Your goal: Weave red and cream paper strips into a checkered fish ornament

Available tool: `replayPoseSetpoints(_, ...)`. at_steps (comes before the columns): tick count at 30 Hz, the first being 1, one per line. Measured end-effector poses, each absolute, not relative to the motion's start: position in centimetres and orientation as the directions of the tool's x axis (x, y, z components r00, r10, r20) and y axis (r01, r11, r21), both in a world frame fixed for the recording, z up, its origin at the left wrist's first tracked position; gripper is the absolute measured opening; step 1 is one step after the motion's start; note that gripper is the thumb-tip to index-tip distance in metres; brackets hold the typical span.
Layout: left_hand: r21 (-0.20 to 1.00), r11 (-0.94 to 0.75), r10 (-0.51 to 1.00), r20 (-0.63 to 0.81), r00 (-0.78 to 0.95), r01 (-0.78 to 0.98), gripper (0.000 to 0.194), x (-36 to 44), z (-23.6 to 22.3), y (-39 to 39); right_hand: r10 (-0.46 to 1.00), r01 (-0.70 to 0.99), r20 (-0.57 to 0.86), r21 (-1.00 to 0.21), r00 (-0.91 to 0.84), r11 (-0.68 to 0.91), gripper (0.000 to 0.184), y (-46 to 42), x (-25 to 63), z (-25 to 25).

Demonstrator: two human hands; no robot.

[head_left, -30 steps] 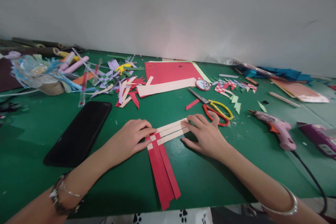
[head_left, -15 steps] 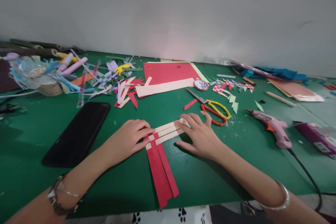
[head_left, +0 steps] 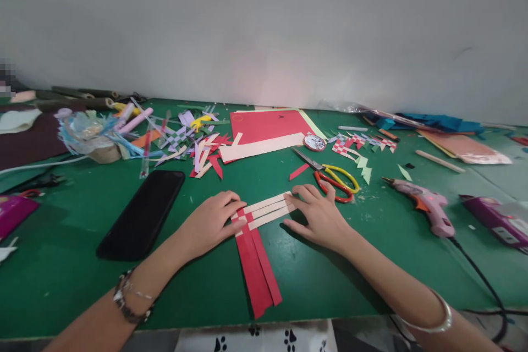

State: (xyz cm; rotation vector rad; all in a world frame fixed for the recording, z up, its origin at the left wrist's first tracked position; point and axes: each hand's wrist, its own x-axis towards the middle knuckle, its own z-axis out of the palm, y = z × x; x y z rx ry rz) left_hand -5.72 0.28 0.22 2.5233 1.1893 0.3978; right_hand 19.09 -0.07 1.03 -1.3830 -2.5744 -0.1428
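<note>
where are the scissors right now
In the head view, the scissors lie right of centre on the green table, just beyond the right hand, with a small red strip beside their blades.

The red strips point(head_left: 258, 280) and cream strips point(head_left: 270, 211) are flat paper, crossing at a small red-and-cream checked weave point(head_left: 242, 219). Three cream strips run side by side from it, rising toward the right, with thin gaps between them. The red ones slant down and rightward toward the near edge of the surface point(head_left: 330, 286), the left one broader, its near end uneven. The left hand's point(head_left: 212, 221) fingers lie on the weave; the right hand's point(head_left: 322, 214) touch the cream strips' far ends.
</note>
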Motion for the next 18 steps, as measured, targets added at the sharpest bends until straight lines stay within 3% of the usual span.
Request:
replayPoseSetpoints(6,0.553,-0.423,0.867,0.018,0.498,0.717,0.026,-4.7,1.0,-0.5,0.819,0.824,0.272,-0.131,-0.505,0.552,0.033,-0.1,19.1,1.0)
replayPoseSetpoints(10,0.701,-0.299,0.898,-0.024,0.439,0.648,0.043,-4.4,1.0,-0.8,0.829,0.827,0.369,-0.220,-0.420,0.517,0.035,0.1,19.1,1.1)
replayPoseSetpoints(14,0.793,-0.269,0.919,0.042,0.391,0.547,0.050,-4.2,1.6,-0.7,0.838,0.815,0.401,-0.294,-0.370,0.500,0.034,0.4,18.2,2.1)
replayPoseSetpoints(18,0.803,-0.327,0.927,0.169,0.335,0.498,0.029,-4.1,4.0,-0.7,0.820,0.729,0.327,-0.380,-0.469,0.569,0.028,0.5,16.1,4.9)
